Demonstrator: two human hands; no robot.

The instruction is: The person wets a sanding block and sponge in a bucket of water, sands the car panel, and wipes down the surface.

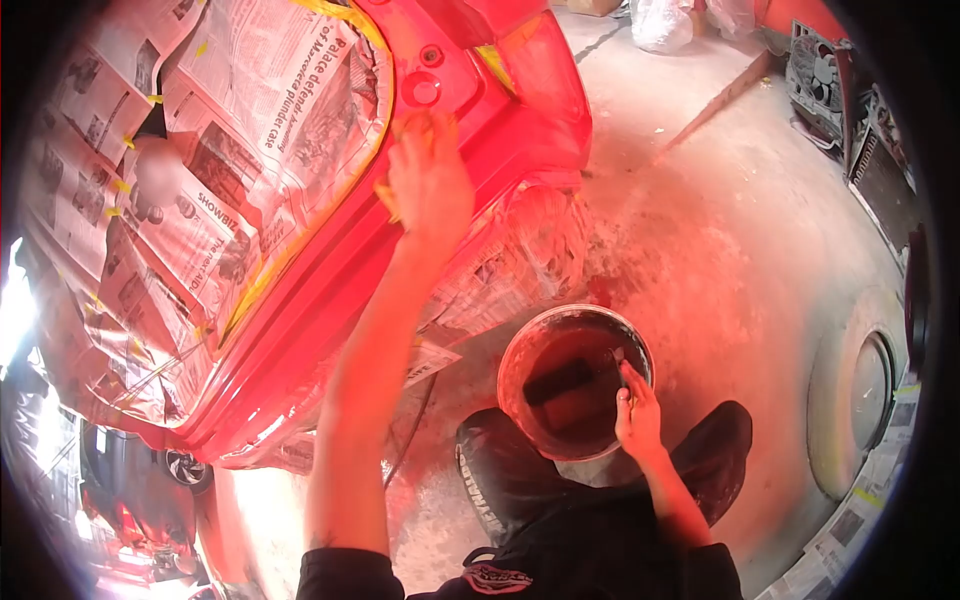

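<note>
My left hand [430,185] presses against the red car body panel [330,310], close to a round recess. Its fingers are closed on a yellow cloth [388,203], which shows at the edges of the hand; the rest is covered. My right hand [640,415] is at the right rim of a round bucket [510,365] holding dark liquid. The right fingers are bent together just inside the rim, with a small pale thing [618,355] at their tips that is too small to name. The bucket stands on the floor between my knees.
Newspaper [300,90] edged with yellow tape [262,285] covers the car opening at the left. More paper and plastic wrap [545,235] hang below the panel. Radiator-like parts [825,75] lean at the upper right. A round tyre-like object [850,400] lies at the right.
</note>
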